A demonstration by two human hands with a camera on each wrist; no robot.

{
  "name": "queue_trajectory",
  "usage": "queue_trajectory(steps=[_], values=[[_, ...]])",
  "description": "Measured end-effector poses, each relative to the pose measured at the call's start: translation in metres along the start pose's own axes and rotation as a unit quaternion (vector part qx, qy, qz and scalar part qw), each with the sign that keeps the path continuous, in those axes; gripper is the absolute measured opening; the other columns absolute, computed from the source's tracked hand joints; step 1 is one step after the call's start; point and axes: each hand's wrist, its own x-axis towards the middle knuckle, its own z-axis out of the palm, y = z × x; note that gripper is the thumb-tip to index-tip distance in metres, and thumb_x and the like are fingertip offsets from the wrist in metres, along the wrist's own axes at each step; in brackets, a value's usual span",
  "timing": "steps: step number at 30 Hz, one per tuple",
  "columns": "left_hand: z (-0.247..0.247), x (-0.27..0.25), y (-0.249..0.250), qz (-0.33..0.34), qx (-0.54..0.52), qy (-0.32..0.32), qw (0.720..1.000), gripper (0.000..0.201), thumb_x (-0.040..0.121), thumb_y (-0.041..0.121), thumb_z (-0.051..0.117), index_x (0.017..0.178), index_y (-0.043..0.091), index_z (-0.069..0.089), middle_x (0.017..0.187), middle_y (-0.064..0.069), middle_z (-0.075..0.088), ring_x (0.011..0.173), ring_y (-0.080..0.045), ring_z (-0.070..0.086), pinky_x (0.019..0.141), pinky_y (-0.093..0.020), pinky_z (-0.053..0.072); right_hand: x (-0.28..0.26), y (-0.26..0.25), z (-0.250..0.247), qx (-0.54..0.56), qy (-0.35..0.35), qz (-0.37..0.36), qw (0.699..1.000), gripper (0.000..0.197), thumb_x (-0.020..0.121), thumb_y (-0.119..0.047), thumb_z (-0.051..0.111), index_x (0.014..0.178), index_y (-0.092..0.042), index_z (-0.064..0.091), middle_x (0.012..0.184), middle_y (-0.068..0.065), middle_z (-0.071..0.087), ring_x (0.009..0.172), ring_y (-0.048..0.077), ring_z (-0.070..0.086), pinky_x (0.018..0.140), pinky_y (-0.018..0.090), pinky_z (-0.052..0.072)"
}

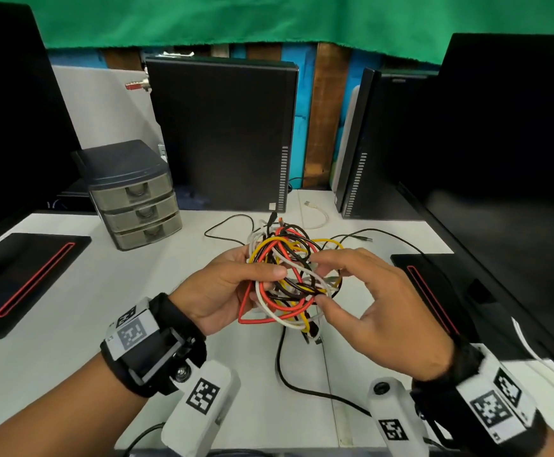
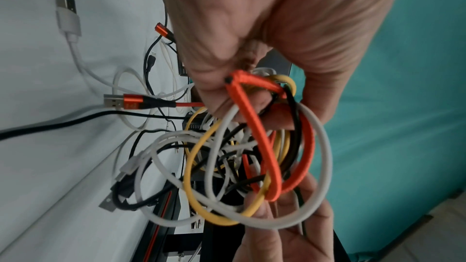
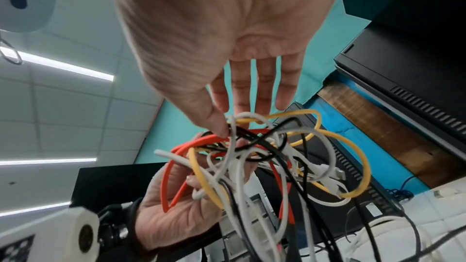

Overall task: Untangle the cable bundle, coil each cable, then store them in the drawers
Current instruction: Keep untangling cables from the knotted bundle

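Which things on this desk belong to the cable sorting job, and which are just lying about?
Job:
cable bundle, held by left hand and right hand
drawer unit
loose white USB cable

Lying about:
computer tower
monitor bases

Open counter near the body, crowded edges

Bare white counter [image 1: 71, 364] lies in front of and left of the hands, between the left monitor base [image 1: 21, 278] and the trailing black cable [image 1: 288, 384], which crosses the near middle. The drawers [image 1: 137, 206] stand at the back left, with a clear strip of counter between them and the cable bundle [image 1: 288, 278]. Behind, two upright computer towers [image 1: 222, 133] wall off the rear; loose black and white leads [image 1: 315, 216] lie before them. The right monitor base [image 1: 433, 285] and screen close the right side, just beside the right hand [image 1: 377, 311].
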Motion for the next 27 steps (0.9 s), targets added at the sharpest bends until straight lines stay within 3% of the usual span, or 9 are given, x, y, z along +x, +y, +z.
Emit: queue_trajectory(steps=[2, 5, 10, 14, 17, 18, 20, 24, 27], values=[[-0.001, 0.0, 0.001, 0.001, -0.02, -0.008, 1.0, 0.077, 0.052, 0.015, 0.097, 0.119, -0.004, 0.063, 0.096, -0.019, 0.074, 0.073, -0.022, 0.073, 0.077, -0.037, 0.062, 0.0, 0.0, 0.001, -0.016, 0.015, -0.002, 1.0, 0.045, 0.085, -0.022, 0.071, 0.129, -0.025, 0.063, 0.106, -0.017, 0.065, 0.104, 0.01, 0.062, 0.089, 0.025, 0.05], [0.0, -0.002, 0.001, -0.005, -0.007, -0.008, 1.0, 0.085, 0.052, 0.018, 0.098, 0.124, -0.003, 0.059, 0.1, -0.021, 0.074, 0.085, -0.028, 0.074, 0.082, -0.038, 0.062, -0.001, 0.0, 0.005, -0.032, 0.026, -0.031, 0.999, 0.041, 0.087, -0.026, 0.067, 0.129, -0.024, 0.063, 0.107, -0.02, 0.064, 0.101, 0.005, 0.061, 0.085, 0.023, 0.052], [-0.001, -0.002, 0.001, 0.0, 0.024, 0.005, 1.0, 0.068, 0.054, 0.01, 0.094, 0.116, 0.001, 0.067, 0.106, -0.024, 0.069, 0.08, -0.026, 0.073, 0.088, -0.043, 0.06, 0.0, 0.001, 0.0, 0.015, 0.015, 0.009, 1.0, 0.036, 0.087, -0.018, 0.068, 0.122, -0.027, 0.068, 0.104, -0.019, 0.069, 0.101, 0.004, 0.065, 0.082, 0.026, 0.054], [0.0, -0.003, -0.001, -0.013, 0.056, 0.011, 0.998, 0.066, 0.064, 0.007, 0.082, 0.126, 0.0, 0.06, 0.126, -0.029, 0.064, 0.116, -0.047, 0.06, 0.106, -0.059, 0.043, -0.001, -0.002, -0.001, 0.042, 0.004, 0.035, 0.998, 0.019, 0.09, -0.016, 0.066, 0.106, -0.024, 0.062, 0.095, -0.017, 0.068, 0.098, 0.009, 0.066, 0.071, 0.019, 0.052], [0.001, -0.002, -0.002, -0.018, 0.039, 0.013, 0.999, 0.048, 0.065, 0.006, 0.082, 0.112, 0.003, 0.07, 0.1, -0.022, 0.07, 0.077, -0.025, 0.067, 0.091, -0.049, 0.056, -0.001, -0.004, 0.0, 0.039, -0.004, 0.04, 0.998, 0.02, 0.092, -0.009, 0.064, 0.105, -0.024, 0.059, 0.091, -0.014, 0.066, 0.092, 0.012, 0.063, 0.052, 0.008, 0.04], [0.002, -0.002, -0.003, -0.018, 0.033, 0.011, 0.999, 0.039, 0.068, 0.004, 0.08, 0.106, 0.004, 0.072, 0.088, -0.015, 0.07, 0.063, -0.015, 0.064, 0.083, -0.042, 0.059, -0.001, -0.004, 0.001, 0.02, -0.003, 0.025, 0.999, 0.021, 0.092, -0.009, 0.062, 0.107, -0.023, 0.06, 0.091, -0.016, 0.065, 0.089, 0.01, 0.062, 0.055, 0.008, 0.04], [0.006, -0.002, -0.004, -0.023, 0.028, 0.013, 0.999, 0.032, 0.074, 0.0, 0.071, 0.105, 0.003, 0.07, 0.081, -0.011, 0.072, 0.059, -0.013, 0.066, 0.079, -0.04, 0.061, -0.002, -0.003, 0.005, -0.029, 0.007, -0.016, 0.999, 0.021, 0.091, -0.013, 0.059, 0.11, -0.022, 0.063, 0.093, -0.022, 0.06, 0.085, 0.002, 0.058, 0.066, 0.017, 0.047], [0.013, -0.001, -0.007, -0.023, 0.059, 0.05, 0.997, 0.046, 0.074, 0.004, 0.073, 0.119, 0.0, 0.066, 0.115, -0.027, 0.07, 0.099, -0.039, 0.071, 0.088, -0.049, 0.059, -0.002, 0.004, 0.008, -0.062, 0.023, -0.034, 0.997, 0.019, 0.09, -0.017, 0.065, 0.108, -0.021, 0.072, 0.095, -0.015, 0.067, 0.087, 0.008, 0.059, 0.071, 0.032, 0.052], [0.014, 0.0, -0.008, -0.009, 0.077, 0.07, 0.995, 0.045, 0.074, 0.005, 0.076, 0.118, 0.002, 0.067, 0.116, -0.025, 0.07, 0.102, -0.04, 0.07, 0.09, -0.05, 0.058, -0.001, 0.006, 0.009, -0.021, 0.037, -0.013, 0.999, 0.017, 0.091, -0.023, 0.066, 0.105, -0.019, 0.075, 0.101, -0.012, 0.063, 0.092, 0.01, 0.061, 0.074, 0.033, 0.053]])
